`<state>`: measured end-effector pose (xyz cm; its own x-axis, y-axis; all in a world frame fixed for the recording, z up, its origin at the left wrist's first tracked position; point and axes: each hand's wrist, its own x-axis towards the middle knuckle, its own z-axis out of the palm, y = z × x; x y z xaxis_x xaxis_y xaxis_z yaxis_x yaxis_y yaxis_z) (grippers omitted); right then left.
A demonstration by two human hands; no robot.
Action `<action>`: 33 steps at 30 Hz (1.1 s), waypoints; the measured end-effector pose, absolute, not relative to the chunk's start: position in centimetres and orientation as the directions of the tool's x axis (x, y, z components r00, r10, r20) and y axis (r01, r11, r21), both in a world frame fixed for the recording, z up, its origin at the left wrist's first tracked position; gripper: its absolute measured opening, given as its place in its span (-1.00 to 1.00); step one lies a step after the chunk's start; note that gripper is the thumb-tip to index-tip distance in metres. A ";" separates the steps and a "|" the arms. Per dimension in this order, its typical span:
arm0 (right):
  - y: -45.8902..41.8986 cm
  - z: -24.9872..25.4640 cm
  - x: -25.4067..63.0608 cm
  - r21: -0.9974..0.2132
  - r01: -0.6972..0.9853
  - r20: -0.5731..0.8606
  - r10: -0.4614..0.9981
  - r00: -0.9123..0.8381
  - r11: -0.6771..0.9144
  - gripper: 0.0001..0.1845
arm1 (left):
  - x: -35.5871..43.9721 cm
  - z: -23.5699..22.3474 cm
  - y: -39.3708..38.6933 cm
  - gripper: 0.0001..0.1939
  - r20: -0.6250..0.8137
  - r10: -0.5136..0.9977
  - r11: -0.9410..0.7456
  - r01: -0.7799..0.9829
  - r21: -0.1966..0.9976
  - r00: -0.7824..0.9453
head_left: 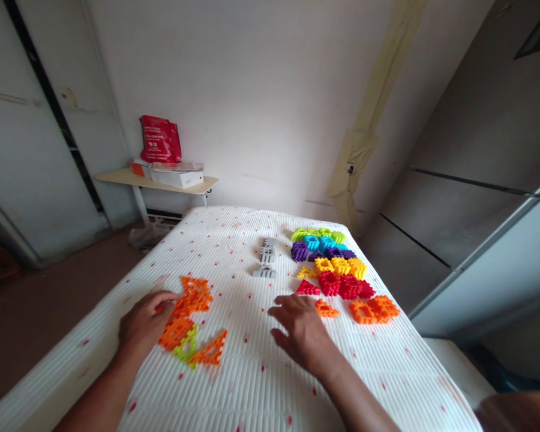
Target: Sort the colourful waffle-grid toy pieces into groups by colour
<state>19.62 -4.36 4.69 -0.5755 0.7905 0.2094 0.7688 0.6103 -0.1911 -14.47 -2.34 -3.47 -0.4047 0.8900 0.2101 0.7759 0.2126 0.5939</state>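
At the left, my left hand (146, 317) is closed at the fingertips on the edge of an orange interlocking plastic piece, partly hidden by the fingers. Beside it lie a loose heap of orange triangular pieces (196, 295), an orange square piece (176, 333), a lime-green piece (187, 348) and an orange triangle (213, 349). My right hand (300, 331) hovers over or rests on the sheet, palm down, fingers apart and holding nothing. Just past its fingers is a small orange stack (326, 309).
Sorted rows stand at the right: orange squares (374, 310), red (350, 287), yellow (341, 266), purple (300, 251), blue (312, 242) and lime green (319, 233). Grey pieces (266, 258) form a line mid-bed. A side table (117, 176) bears a red bag (159, 141).
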 end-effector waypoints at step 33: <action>-5.8 0.3 21.9 -0.371 0.835 0.043 0.905 -0.423 0.407 -0.53 | -14.5 -3.0 -2.1 -0.73 0.141 0.903 0.250 0.762 0.597 -0.406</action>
<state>21.93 -5.79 0.27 -0.4228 0.9052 0.0428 0.8346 0.4074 -0.3707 -14.47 -2.12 -2.97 -0.4064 0.9027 0.1413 0.7625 0.2498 0.5968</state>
